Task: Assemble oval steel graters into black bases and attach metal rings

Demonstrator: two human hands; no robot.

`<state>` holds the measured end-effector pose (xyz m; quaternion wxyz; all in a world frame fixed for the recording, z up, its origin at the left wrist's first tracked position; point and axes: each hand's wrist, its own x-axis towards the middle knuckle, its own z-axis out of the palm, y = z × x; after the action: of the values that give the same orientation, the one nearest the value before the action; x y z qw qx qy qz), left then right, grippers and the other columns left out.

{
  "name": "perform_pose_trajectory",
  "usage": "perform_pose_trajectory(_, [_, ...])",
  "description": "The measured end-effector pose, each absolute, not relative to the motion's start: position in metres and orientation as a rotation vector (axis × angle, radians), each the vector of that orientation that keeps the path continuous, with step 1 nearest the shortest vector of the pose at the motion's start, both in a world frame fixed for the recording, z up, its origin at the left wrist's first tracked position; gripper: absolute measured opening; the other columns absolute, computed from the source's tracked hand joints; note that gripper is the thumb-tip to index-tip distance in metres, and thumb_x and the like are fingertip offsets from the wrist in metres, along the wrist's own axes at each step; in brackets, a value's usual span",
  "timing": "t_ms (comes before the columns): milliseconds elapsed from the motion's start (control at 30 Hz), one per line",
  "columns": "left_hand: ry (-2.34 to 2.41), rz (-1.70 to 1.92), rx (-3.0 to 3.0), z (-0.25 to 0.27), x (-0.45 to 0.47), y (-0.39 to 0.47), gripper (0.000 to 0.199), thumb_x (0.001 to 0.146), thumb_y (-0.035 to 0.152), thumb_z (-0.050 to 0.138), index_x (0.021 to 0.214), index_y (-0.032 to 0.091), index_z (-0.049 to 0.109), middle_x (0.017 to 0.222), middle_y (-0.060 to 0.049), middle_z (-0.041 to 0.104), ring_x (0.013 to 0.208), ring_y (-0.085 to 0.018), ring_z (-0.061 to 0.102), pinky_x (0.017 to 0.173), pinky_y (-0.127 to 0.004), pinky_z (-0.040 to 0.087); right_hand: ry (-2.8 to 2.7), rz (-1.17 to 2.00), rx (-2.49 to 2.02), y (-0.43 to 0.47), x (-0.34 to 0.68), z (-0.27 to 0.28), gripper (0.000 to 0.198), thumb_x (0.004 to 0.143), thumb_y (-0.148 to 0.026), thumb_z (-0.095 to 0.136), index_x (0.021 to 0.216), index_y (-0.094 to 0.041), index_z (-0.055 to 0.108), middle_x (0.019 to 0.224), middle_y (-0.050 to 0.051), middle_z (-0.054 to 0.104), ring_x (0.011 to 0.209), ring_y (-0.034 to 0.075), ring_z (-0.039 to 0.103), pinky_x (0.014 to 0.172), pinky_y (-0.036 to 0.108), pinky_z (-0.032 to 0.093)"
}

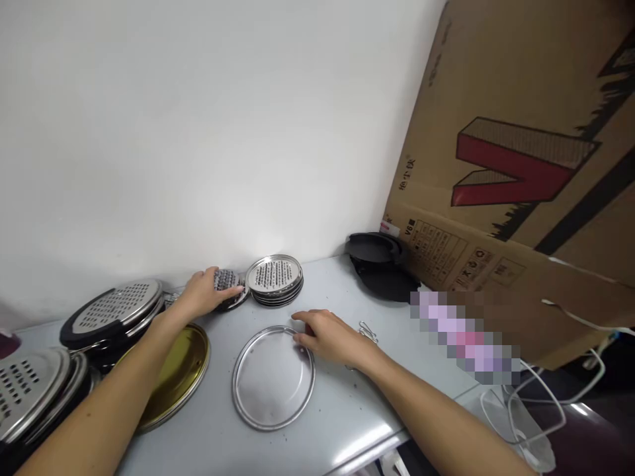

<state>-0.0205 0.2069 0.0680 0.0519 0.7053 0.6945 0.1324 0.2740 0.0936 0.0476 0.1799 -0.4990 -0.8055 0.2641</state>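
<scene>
My left hand (204, 293) is at a small stack near the wall, with its thumb and fingers around a round metal grater plate (227, 280); part of that stack is hidden behind the hand. Just to the right is another stack of round grater plates (274, 275) with silver rims. Over the far right edge of a clear round lid with a metal rim (274, 380) is my right hand (322, 336), index finger and thumb apart and nothing held. Whether its fingertips touch the rim, I cannot tell.
At left are larger stacked grater plates (119, 307), more grater plates (34, 390) and a gold-coloured round lid (181, 370). Black round pieces (377, 264) lie by a large cardboard box (496, 165). Small metal wire clips (368, 332) and white cables (540, 396) are on the right.
</scene>
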Motion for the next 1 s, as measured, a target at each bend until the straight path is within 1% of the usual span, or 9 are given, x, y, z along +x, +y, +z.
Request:
perform_pose_trajectory(133, [2.081,0.340,2.164,0.068,-0.021,0.211,0.083,0.067,0.069,0.063,0.128,0.014,0.048,0.122,-0.019,0.060,0.114,-0.038,0.055,0.089,-0.039,0.044,-2.273,0.766,-1.418,0.095,0.274,0.046,0.042,0.090,-0.040,0.052,0.126,-0.020,0.060,0.089,0.008,0.071,0.081,0.022,0.064,0.072,0.028,0.045])
perform_pose_trajectory(267, [2.103,0.319,2.134,0.065,-0.024,0.213,0.084,0.066,0.067,0.065,0.127,0.012,0.049,0.130,-0.021,0.053,0.121,-0.038,0.049,0.095,-0.040,0.040,-2.265,0.789,-1.408,0.096,0.274,0.043,0.043,0.090,-0.041,0.051,0.127,-0.021,0.059,0.090,0.008,0.071,0.083,0.023,0.064,0.072,0.029,0.045])
perform_pose_trajectory(367, [2.093,0.325,2.094,0.063,-0.026,0.215,0.087,0.062,0.068,0.068,0.126,0.013,0.050,0.130,-0.021,0.051,0.120,-0.037,0.050,0.096,-0.038,0.041,-2.264,0.789,-1.401,0.097,0.274,0.040,0.043,0.089,-0.040,0.052,0.127,-0.020,0.059,0.096,0.009,0.071,0.087,0.024,0.064,0.074,0.030,0.045])
perform_pose_trajectory(533, [2.071,0.402,2.079,0.074,-0.027,0.206,0.101,0.059,0.068,0.072,0.141,0.019,0.037,0.137,-0.020,0.040,0.124,-0.039,0.046,0.099,-0.043,0.040,-2.254,0.850,-1.402,0.101,0.275,0.036,0.044,0.089,-0.039,0.051,0.129,-0.020,0.056,0.090,0.007,0.071,0.085,0.024,0.064,0.075,0.032,0.045])
perform_pose_trajectory(667, [1.981,0.490,2.163,0.091,-0.014,0.167,0.098,0.063,0.067,0.070,0.144,0.026,0.032,0.141,-0.015,0.034,0.131,-0.037,0.039,0.105,-0.044,0.037,-2.237,0.858,-1.414,0.104,0.277,0.036,0.043,0.090,-0.039,0.050,0.128,-0.021,0.057,0.085,0.006,0.071,0.080,0.023,0.064,0.073,0.032,0.045])
perform_pose_trajectory(767, [1.719,0.583,2.335,0.092,0.006,0.117,0.087,0.064,0.061,0.073,0.139,0.032,0.040,0.141,-0.010,0.036,0.131,-0.036,0.039,0.106,-0.048,0.038,-2.229,0.824,-1.428,0.104,0.278,0.037,0.042,0.090,-0.039,0.050,0.128,-0.021,0.057,0.084,0.005,0.071,0.080,0.023,0.064,0.072,0.032,0.045])
perform_pose_trajectory(833, [1.527,0.520,2.379,0.085,0.020,0.082,0.084,0.063,0.059,0.076,0.137,0.038,0.042,0.146,-0.007,0.031,0.131,-0.039,0.038,0.101,-0.053,0.042,-2.219,0.800,-1.434,0.105,0.279,0.037,0.042,0.091,-0.038,0.049,0.128,-0.021,0.057,0.086,0.006,0.072,0.082,0.024,0.065,0.073,0.032,0.045])
perform_pose_trajectory(933, [1.322,0.409,2.380,0.069,0.037,0.046,0.085,0.063,0.054,0.078,0.138,0.040,0.040,0.148,-0.006,0.030,0.132,-0.039,0.038,0.100,-0.055,0.045,-2.214,0.792,-1.422,0.106,0.280,0.036,0.040,0.092,-0.037,0.047,0.126,-0.020,0.059,0.092,0.008,0.073,0.086,0.024,0.066,0.076,0.032,0.046])
perform_pose_trajectory(1000, [1.261,0.326,2.348,0.060,0.043,0.036,0.085,0.063,0.053,0.079,0.138,0.040,0.041,0.149,-0.006,0.030,0.134,-0.040,0.034,0.101,-0.057,0.044,-2.225,0.796,-1.409,0.107,0.281,0.035,0.038,0.093,-0.036,0.046,0.124,-0.019,0.060,0.097,0.009,0.073,0.090,0.025,0.066,0.078,0.033,0.046])
